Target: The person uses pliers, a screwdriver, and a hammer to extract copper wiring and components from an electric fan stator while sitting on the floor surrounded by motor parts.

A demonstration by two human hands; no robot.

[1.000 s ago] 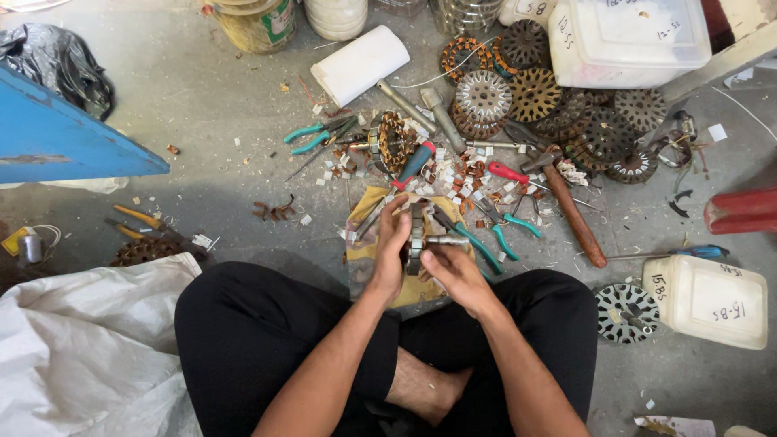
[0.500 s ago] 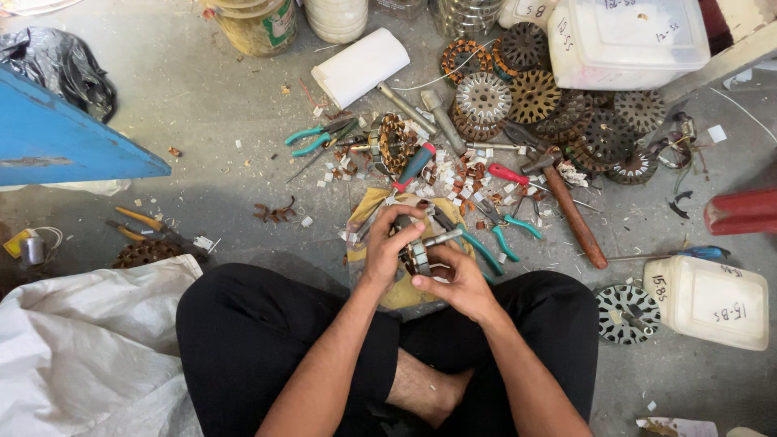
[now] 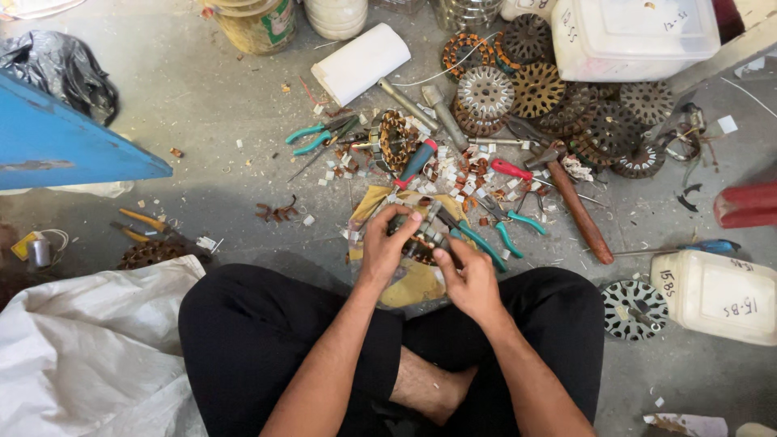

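both hands grasp a stator [image 3: 417, 240] over a yellow cloth [image 3: 413, 283] on the floor, just before the crossed legs: left hand [image 3: 387, 247] clutches its left side, right hand [image 3: 468, 279] its right. teal pliers [image 3: 494, 235] lie beside.

Person seated cross-legged at 6 o'clock on floor [image 3: 202, 121]. Both hands meet at centre: left hand [image 3: 387, 249] beside right hand [image 3: 468, 279], both on a wound motor part [image 3: 414, 239] lying on a cloth [image 3: 417, 283]. Pliers [image 3: 317, 133] at 11 o'clock. Hammer [image 3: 576, 204] at 2 o'clock. Stator pile [image 3: 558, 105] at 1 o'clock, lidded tub [image 3: 639, 32] behind it. Jug [image 3: 720, 295] at 3 o'clock. Sack [image 3: 89, 356] at 8 o'clock. Board [image 3: 65, 142] at 10 o'clock.
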